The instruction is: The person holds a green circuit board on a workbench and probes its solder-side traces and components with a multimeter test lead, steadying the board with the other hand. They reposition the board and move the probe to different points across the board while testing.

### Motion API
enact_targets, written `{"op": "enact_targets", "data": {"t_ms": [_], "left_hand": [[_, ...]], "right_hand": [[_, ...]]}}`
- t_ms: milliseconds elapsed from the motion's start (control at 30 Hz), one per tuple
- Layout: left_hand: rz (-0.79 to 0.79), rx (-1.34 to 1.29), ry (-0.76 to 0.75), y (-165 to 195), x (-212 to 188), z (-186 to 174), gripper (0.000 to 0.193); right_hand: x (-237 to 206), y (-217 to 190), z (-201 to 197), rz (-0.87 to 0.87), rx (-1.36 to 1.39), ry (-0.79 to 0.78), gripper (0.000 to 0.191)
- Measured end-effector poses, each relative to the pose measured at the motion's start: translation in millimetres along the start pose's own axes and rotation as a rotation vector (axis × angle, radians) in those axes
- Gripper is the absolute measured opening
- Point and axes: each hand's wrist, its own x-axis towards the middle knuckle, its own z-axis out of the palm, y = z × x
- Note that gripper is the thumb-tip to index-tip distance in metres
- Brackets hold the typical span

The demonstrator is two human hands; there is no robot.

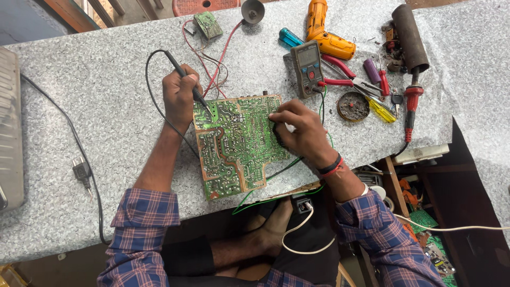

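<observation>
A large green circuit board [234,149] lies solder side up near the front edge of a speckled grey counter [106,106]. My left hand [179,95] grips a black test probe [186,77] like a pen, its tip touching the board's upper left corner. My right hand [300,130] rests on the board's right edge, fingers curled on something dark; I cannot tell whether it is a second probe. A grey digital multimeter [309,68] lies just beyond the right hand, with leads running from it.
Behind the board lie a small green circuit board [208,25], red wires, an orange drill [324,32], red-handled pliers [340,74], screwdrivers, a round tin [353,106] and a soldering iron [410,106]. A black plug and cable [82,170] lie at left. A metal casing [10,127] sits at far left.
</observation>
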Motion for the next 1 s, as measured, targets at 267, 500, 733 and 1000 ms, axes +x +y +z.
{"op": "enact_targets", "data": {"t_ms": [267, 500, 733, 1000], "left_hand": [[-0.023, -0.023, 0.004, 2.3, 0.1, 1.3, 0.023], [-0.01, -0.002, 0.009, 1.8, 0.5, 0.9, 0.024], [-0.002, 0.01, 0.009, 2.5, 1.5, 1.6, 0.025], [-0.005, 0.001, 0.002, 2.1, 2.4, 0.5, 0.024]], "right_hand": [[2.3, -2.7, -1.0, -0.004, -0.038, -0.043, 0.019], [2.5, 0.0, -0.1, -0.059, -0.063, -0.036, 0.02], [3.4, -2.2, 0.4, -0.05, -0.04, -0.054, 0.018], [5.1, -2.9, 1.0, -0.037, -0.036, -0.077, 0.019]]}}
